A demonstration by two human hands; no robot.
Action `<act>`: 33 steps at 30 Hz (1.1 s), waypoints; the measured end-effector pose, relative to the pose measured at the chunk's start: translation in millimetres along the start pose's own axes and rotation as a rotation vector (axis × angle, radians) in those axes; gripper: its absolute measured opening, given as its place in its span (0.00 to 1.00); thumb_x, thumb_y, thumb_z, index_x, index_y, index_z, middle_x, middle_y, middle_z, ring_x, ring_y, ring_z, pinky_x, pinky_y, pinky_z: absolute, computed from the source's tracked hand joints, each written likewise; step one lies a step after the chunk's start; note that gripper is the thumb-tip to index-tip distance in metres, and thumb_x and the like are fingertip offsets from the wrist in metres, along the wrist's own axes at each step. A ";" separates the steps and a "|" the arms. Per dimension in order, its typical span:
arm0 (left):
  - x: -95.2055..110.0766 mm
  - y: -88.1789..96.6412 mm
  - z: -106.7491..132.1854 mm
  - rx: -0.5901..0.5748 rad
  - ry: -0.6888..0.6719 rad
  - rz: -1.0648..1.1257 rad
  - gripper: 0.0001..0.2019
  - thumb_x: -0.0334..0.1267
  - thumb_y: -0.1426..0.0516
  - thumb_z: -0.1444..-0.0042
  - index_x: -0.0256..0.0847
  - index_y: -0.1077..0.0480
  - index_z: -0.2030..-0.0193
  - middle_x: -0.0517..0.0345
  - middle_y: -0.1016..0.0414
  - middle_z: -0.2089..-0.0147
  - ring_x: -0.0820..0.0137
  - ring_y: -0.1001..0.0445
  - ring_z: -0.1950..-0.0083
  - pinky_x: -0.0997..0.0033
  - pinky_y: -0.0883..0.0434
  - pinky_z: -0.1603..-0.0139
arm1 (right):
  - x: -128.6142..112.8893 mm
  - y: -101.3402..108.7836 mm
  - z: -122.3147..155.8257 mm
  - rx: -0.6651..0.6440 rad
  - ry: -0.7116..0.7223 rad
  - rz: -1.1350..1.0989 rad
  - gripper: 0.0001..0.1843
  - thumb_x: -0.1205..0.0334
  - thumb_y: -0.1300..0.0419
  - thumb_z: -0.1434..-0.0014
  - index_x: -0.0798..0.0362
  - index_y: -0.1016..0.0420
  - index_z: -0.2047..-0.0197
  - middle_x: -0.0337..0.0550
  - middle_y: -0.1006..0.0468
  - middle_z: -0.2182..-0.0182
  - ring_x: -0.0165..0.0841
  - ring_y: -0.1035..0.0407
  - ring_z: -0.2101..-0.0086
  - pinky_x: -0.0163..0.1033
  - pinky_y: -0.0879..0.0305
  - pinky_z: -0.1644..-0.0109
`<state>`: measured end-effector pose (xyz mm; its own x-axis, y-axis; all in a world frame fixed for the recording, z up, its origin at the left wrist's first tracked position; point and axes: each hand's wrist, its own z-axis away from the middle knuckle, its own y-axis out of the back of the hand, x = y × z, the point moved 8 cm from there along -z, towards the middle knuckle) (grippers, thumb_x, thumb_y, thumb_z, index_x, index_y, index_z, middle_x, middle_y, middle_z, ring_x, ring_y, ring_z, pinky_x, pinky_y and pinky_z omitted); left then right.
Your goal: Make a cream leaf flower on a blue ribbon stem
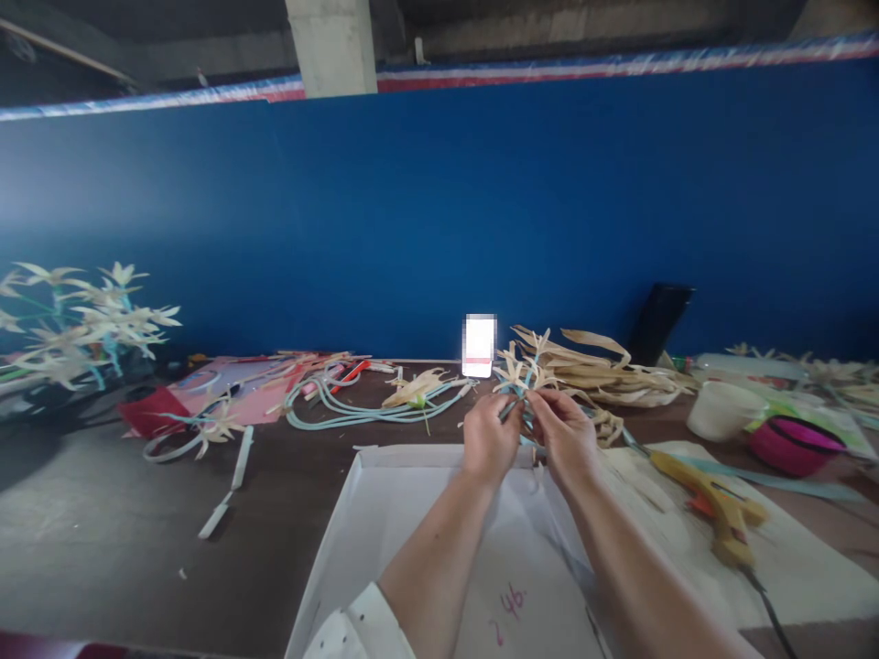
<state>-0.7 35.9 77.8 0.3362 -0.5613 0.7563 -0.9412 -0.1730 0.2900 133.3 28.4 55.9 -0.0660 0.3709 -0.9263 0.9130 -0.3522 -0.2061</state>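
Note:
Above the far edge of a white box lid (412,549), my left hand (490,437) and my right hand (564,432) meet with fingers pinched. Between them is a pale husk flower (512,368) with pointed petals, its blossoms rising just past my fingertips. Light blue strip shows at its stem, where both hands grip it. My fingers cover most of the stem, so how it is wrapped is hidden. Dried corn husks (611,380) lie right behind my right hand. A lit phone (479,346) stands upright beyond my left hand.
A yellow glue gun (721,508) rests on white paper at right, near a white cup (724,410) and a magenta bowl (797,446). Coiled pale blue tubing (357,419) and a single husk flower (220,426) lie left. Finished flowers (103,320) stand far left. A blue partition (412,220) closes the back.

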 end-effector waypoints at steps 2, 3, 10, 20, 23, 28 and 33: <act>-3.3 -2.7 0.3 -0.027 0.043 0.031 0.09 0.39 0.48 0.44 0.42 0.26 0.64 0.56 0.24 0.65 0.69 0.27 0.62 0.74 0.32 0.61 | -0.8 0.6 -0.4 0.004 0.011 0.017 0.17 0.49 0.36 0.53 0.54 0.26 0.67 0.33 0.35 0.82 0.22 0.47 0.84 0.29 0.52 0.84; -4.9 -4.0 0.6 -0.037 0.065 0.052 0.10 0.40 0.48 0.44 0.42 0.26 0.64 0.57 0.25 0.66 0.70 0.27 0.63 0.74 0.32 0.63 | -1.2 1.2 -0.6 0.006 0.018 0.031 0.17 0.49 0.36 0.53 0.54 0.26 0.67 0.33 0.34 0.81 0.22 0.46 0.84 0.30 0.51 0.83; -7.2 -9.2 2.8 -0.072 0.124 0.145 0.13 0.42 0.49 0.43 0.41 0.25 0.64 0.58 0.25 0.70 0.71 0.27 0.69 0.76 0.31 0.69 | -5.6 3.7 -0.5 0.014 0.040 0.119 0.16 0.49 0.36 0.53 0.52 0.26 0.67 0.34 0.32 0.80 0.24 0.45 0.83 0.31 0.48 0.82; -12.2 -6.8 3.4 -0.024 0.125 0.151 0.12 0.41 0.48 0.44 0.41 0.25 0.64 0.57 0.25 0.70 0.71 0.27 0.68 0.75 0.31 0.68 | -2.2 1.3 0.7 0.008 0.035 0.096 0.18 0.46 0.36 0.56 0.52 0.25 0.67 0.37 0.29 0.79 0.26 0.42 0.83 0.32 0.48 0.83; -18.3 -7.5 3.5 -0.017 0.168 0.183 0.12 0.40 0.49 0.44 0.41 0.26 0.63 0.58 0.25 0.71 0.71 0.27 0.70 0.75 0.31 0.69 | 4.8 -0.2 -0.3 -0.004 -0.012 0.017 0.20 0.46 0.35 0.56 0.52 0.25 0.66 0.37 0.27 0.76 0.24 0.42 0.83 0.31 0.46 0.83; -33.1 -9.8 2.8 0.001 0.307 0.259 0.13 0.44 0.49 0.45 0.39 0.26 0.66 0.60 0.28 0.78 0.75 0.31 0.79 0.78 0.33 0.77 | 9.4 0.2 -3.6 0.036 -0.125 -0.136 0.20 0.52 0.33 0.57 0.53 0.27 0.62 0.33 0.31 0.80 0.21 0.44 0.85 0.28 0.48 0.85; -37.8 -9.2 3.5 0.019 0.398 0.344 0.14 0.45 0.47 0.47 0.37 0.26 0.67 0.63 0.33 0.82 0.77 0.35 0.82 0.79 0.36 0.81 | -24.4 8.5 -10.9 0.177 -0.049 -0.198 0.17 0.59 0.32 0.61 0.54 0.29 0.66 0.32 0.32 0.80 0.20 0.45 0.85 0.27 0.52 0.87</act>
<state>-4.8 55.9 44.5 -0.0094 -0.2379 0.9712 -0.9985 -0.0494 -0.0217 147.0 25.8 80.2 -0.2599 0.4070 -0.8757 0.7961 -0.4229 -0.4329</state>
